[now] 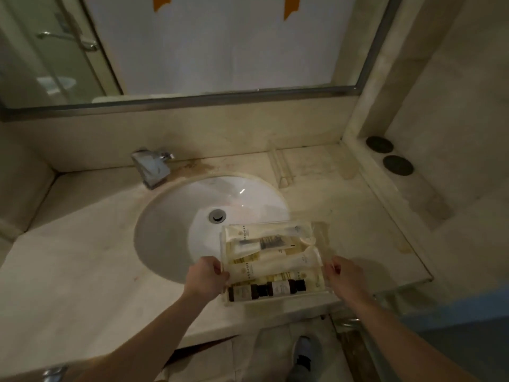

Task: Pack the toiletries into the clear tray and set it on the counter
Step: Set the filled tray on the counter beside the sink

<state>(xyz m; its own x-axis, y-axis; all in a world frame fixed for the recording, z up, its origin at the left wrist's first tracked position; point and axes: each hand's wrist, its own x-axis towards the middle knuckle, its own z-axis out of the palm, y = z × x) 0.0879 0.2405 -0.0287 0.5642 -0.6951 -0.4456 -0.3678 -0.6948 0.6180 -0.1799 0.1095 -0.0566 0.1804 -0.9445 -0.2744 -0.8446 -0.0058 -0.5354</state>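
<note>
A clear tray [322,232] sits between my two hands, over the right rim of the sink and the front of the counter. It holds several cream tubes and packets [278,264] and two dark brown bottles [265,290] lying along its near side. My left hand [207,277] grips the tray's left edge. My right hand [347,276] grips its right edge. Whether the tray rests on the counter or is lifted I cannot tell.
The beige stone counter [82,266] surrounds a white oval sink [176,224] with a chrome tap [151,168] at the back. A clear empty holder [281,168] stands at the back right. Two dark round discs [388,155] lie on the right ledge. A mirror hangs above.
</note>
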